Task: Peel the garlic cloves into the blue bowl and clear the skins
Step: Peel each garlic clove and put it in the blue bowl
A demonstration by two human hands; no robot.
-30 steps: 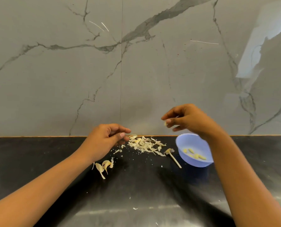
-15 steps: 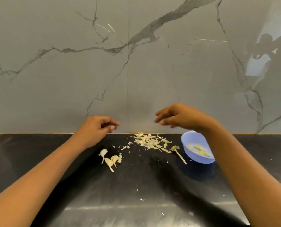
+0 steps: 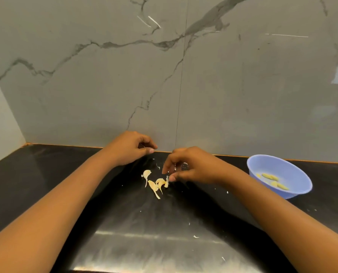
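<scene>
My left hand [image 3: 130, 149] curled, thumb on forefinger: contents hidden, can't tell. Right hand [image 3: 191, 167] at garlic cloves [image 3: 156, 184], maybe pinching one; blue bowl [image 3: 251, 166] to its right.

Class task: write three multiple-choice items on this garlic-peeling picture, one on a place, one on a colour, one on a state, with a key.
1. The blue bowl stands: A right of the right hand; B between the hands; C left of the left hand.
2. The counter is: A white; B black; C red.
3. The bowl: A lies overturned; B is empty; C holds peeled cloves.
Key: A, it sits past that hand; B, dark glossy top; C, yellow cloves lie inside.
</scene>
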